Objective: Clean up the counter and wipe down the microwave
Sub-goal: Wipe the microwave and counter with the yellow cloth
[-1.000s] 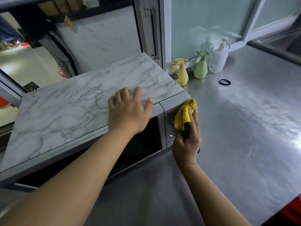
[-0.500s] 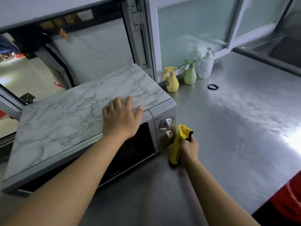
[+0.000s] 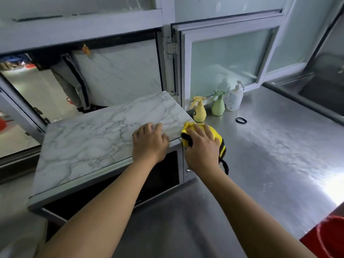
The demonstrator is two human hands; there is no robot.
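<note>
A microwave [image 3: 96,142] with a marble-patterned top and a dark glass door stands on the steel counter [image 3: 270,155]. My left hand [image 3: 149,144] rests flat on the front edge of its top, fingers spread. My right hand [image 3: 201,151] holds a bunched yellow cloth [image 3: 220,144] with black trim and presses it on the microwave's top right front corner, above the control panel. Part of the cloth hangs down the right side. The knobs are mostly hidden behind my right hand.
Against the frosted window stand a yellow spray bottle [image 3: 199,111], a green spray bottle [image 3: 218,105] and a clear pump bottle [image 3: 234,99]. A black hair band [image 3: 241,120] lies on the counter nearby. A sink [image 3: 323,90] sits at far right, a red bucket [image 3: 329,237] at lower right.
My right hand has lifted the cloth from the counter beside the control panel up to the microwave's top right corner. My left hand stays on the top. The view has tilted upward.
</note>
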